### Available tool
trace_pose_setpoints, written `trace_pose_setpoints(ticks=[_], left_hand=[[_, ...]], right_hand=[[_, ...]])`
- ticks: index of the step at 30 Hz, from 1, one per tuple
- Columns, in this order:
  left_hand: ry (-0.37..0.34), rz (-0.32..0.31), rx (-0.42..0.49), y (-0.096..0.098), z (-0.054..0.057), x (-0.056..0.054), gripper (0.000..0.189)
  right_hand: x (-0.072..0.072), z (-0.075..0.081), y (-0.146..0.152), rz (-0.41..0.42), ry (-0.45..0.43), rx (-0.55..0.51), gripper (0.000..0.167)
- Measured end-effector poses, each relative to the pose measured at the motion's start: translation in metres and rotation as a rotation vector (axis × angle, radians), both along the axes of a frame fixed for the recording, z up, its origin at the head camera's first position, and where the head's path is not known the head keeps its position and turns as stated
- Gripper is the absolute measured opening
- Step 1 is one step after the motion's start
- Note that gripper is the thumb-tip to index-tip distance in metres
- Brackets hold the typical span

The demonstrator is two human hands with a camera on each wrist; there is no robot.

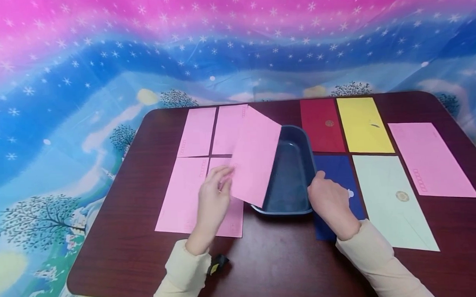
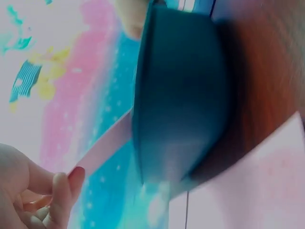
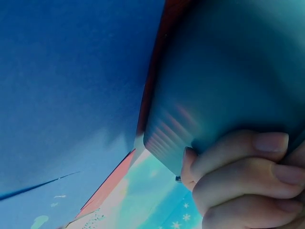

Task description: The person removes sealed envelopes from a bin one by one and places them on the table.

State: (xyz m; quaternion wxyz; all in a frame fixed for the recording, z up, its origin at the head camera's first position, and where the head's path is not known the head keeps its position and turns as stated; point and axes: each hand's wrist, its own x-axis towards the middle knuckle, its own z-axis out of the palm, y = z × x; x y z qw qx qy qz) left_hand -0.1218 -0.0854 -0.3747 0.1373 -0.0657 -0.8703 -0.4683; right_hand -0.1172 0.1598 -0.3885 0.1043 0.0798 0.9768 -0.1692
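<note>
A pink envelope (image 1: 258,158) is raised at a slant over the left side of a dark rectangular tray (image 1: 292,177). My left hand (image 1: 214,201) pinches its lower left edge; in the left wrist view the thumb and fingers (image 2: 77,177) hold the thin strip of pink paper (image 2: 107,143). On the opposite side, my right hand (image 1: 330,200) grips the tray's right rim. Curled fingers (image 3: 243,186) press against the tray's outer wall (image 3: 214,86) in the right wrist view. The tray's visible floor is bare; the envelope hides its left part.
Several pink envelopes (image 1: 180,190) lie flat at left. To the right lie red (image 1: 320,128), yellow (image 1: 361,122), blue (image 1: 335,175), pale green (image 1: 385,182) and pink (image 1: 431,159) envelopes. A small black-and-yellow object (image 1: 218,263) sits near my left sleeve. Patterned cloth (image 1: 234,43) hangs behind the table.
</note>
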Motion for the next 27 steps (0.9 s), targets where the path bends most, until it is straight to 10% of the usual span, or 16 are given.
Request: trace_pose_setpoints(ticks=[7,20,27], left_hand=[[-0.001,0.078,0.143,-0.045,0.003,-0.014,0.033],[0.019,0.325,0.094,-0.118,-0.004,-0.026,0.03],[-0.089,0.45,0.075,-0.148,-0.009,-0.029,0.033]], right_hand=[[0.0,0.0,0.0,0.005,0.031,0.001,0.021],[-0.002,0.001,0.0,0.006,0.007,0.001,0.021],[-0.001,0.001,0.001,0.002,0.012,0.0,0.021]])
